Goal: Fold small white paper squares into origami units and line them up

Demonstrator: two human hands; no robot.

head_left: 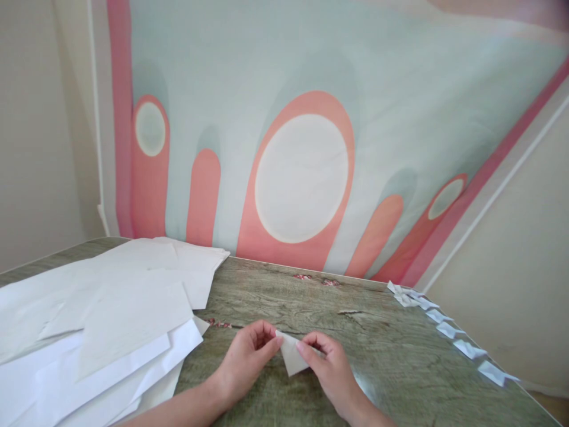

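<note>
A small folded piece of white paper point(291, 357) is held up between my two hands above the wooden-patterned table. My left hand point(251, 359) pinches its upper left corner between thumb and fingers. At the upper right edge of the same paper, my right hand point(328, 367) grips it with thumb and index finger. The paper's lower part tapers to a point and hangs free between the hands.
Many loose white sheets point(137, 314) overlap across the table's left side. Several small folded white papers point(470, 350) form a row along the right edge of the table point(377, 338). Behind the table stands a pink and pale green patterned backdrop point(231, 71).
</note>
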